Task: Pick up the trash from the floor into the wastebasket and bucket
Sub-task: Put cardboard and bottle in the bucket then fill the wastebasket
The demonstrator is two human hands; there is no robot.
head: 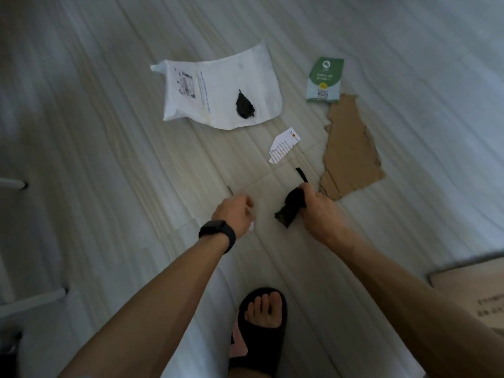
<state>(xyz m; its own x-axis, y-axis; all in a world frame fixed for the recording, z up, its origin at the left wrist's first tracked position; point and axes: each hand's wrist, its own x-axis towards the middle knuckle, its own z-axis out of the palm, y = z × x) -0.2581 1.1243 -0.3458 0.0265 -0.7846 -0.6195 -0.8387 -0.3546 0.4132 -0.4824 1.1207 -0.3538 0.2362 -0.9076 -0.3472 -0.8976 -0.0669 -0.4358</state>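
A crumpled black scrap (290, 208) is gripped by the right hand (317, 211) at centre frame; the left hand (234, 211) is seen curled, its contents unclear.

The left hand (234, 211) hides most of the white scrap (251, 227) it grips.

A pale, streaked tile floor (109, 132) is stretching across the whole view. A foot in a black slide sandal (259, 336) is standing on it at the bottom. White furniture legs (13, 184) are poking in from the left edge, and a brown printed cardboard surface (469, 285) is lying at the lower right.
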